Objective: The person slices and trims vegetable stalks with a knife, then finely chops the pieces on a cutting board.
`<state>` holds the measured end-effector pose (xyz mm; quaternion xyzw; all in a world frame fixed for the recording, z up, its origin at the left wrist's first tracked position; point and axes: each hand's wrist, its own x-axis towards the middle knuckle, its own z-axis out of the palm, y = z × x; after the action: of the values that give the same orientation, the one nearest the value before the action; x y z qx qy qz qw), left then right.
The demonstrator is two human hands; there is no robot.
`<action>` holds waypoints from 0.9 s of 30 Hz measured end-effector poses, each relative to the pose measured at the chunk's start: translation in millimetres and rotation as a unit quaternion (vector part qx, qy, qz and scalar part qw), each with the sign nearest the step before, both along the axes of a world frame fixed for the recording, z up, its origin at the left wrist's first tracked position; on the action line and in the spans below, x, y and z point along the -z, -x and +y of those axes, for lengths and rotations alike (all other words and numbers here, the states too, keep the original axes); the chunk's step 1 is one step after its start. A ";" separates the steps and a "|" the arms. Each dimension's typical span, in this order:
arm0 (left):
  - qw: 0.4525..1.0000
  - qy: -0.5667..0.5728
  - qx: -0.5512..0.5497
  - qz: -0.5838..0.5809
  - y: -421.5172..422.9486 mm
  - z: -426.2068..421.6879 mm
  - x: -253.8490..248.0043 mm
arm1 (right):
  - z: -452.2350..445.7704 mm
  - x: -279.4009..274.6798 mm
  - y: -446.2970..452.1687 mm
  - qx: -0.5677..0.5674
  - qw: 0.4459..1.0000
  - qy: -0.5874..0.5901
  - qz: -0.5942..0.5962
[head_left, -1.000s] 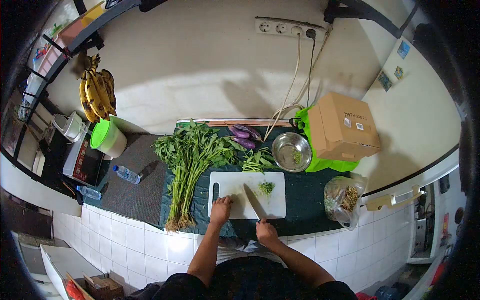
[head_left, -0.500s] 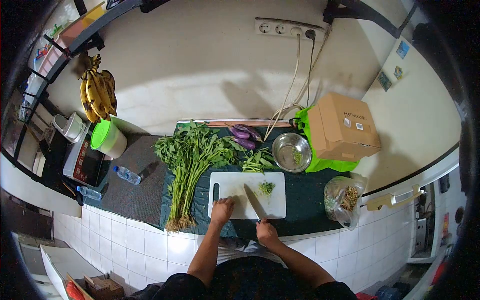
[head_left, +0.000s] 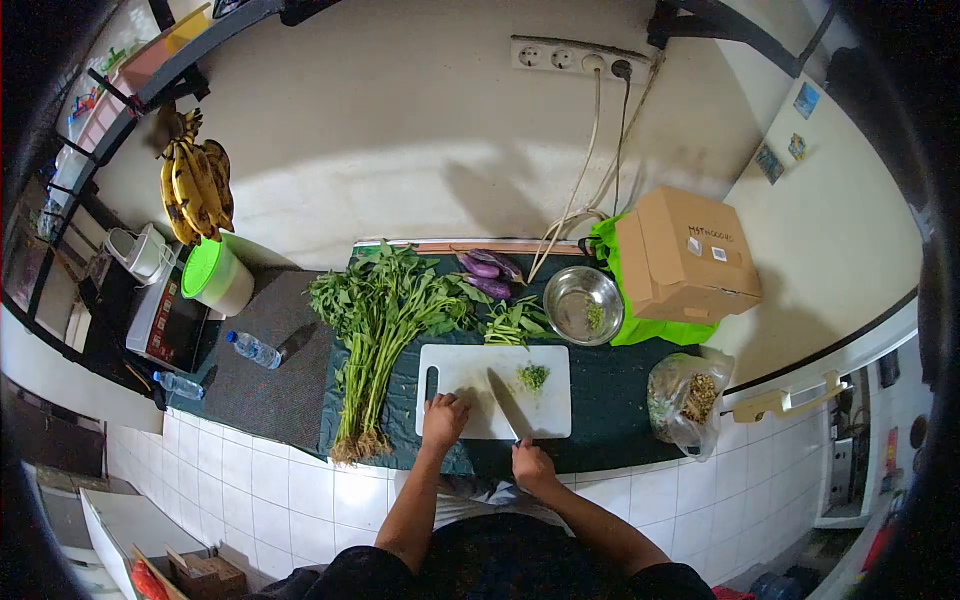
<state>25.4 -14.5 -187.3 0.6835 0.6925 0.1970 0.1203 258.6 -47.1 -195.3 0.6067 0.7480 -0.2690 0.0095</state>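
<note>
Greens (head_left: 385,335) lie in a long bundle, roots nearest the person; they should be light, limp in the leaf, firmer in the stems, where a grip would hold best. The left hand (head_left: 443,418) rests on the lower left of the cutting board (head_left: 462,363), fingers curled; I cannot tell whether it pinches anything. The board looks stiff, with a slot at its left end to hold. The knife (head_left: 508,401) slants over the middle of the board, rigid and likely sharp, safe only by its handle, which the right hand (head_left: 533,463) grips. Beyond the blade, chopped greens (head_left: 533,376) look soft and easily scattered.
</note>
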 end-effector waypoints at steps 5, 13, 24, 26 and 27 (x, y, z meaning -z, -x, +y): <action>1.000 -0.017 -0.003 0.001 1.6 0.4 9.4 | -0.8 3.0 0.3 0.000 1.000 -0.009 -0.001; 1.000 -0.006 -0.025 0.012 0.7 4.2 2.7 | 0.5 -4.8 2.2 -0.017 0.999 -0.047 -0.002; 0.999 -0.034 -0.019 0.033 -10.6 13.3 0.8 | 2.4 9.4 2.6 -0.018 0.999 -0.046 -0.021; 0.999 -0.031 -0.014 0.022 -17.5 16.6 -1.1 | 1.4 13.9 3.1 -0.028 0.998 -0.045 -0.033; 0.999 -0.041 -0.008 0.020 -20.6 19.1 -0.2 | 0.3 17.3 3.6 -0.021 0.998 -0.050 -0.032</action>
<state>46.0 4.7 -187.1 0.6861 0.6917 0.2121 0.0769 255.0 -46.9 -212.6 0.5989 0.7724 -0.2110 0.0088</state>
